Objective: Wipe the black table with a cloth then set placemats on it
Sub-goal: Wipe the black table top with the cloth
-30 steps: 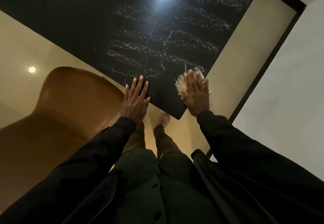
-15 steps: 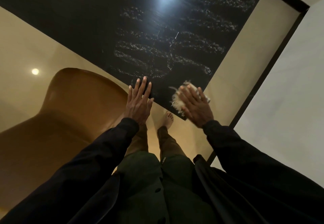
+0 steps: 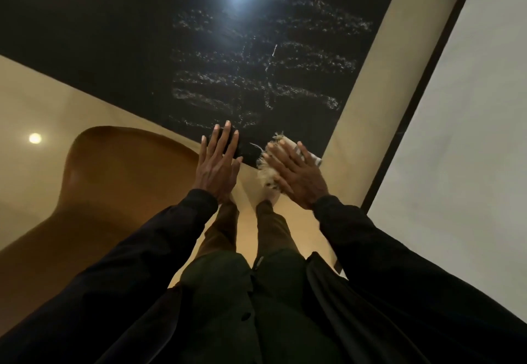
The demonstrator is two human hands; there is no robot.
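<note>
Just beneath right hand [image 3: 296, 175], cloth [image 3: 265, 175]

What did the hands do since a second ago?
The right hand slid the cloth back toward the near corner of the table, so part now hangs over the edge. The left hand stayed flat on the edge; the streaks remain.

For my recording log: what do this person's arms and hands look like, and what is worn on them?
The left hand and right hand are bare: no gloves, and no ring or watch shows. The left sleeve and right sleeve are long, black and plain, ending at the wrists, with no markings visible.
</note>
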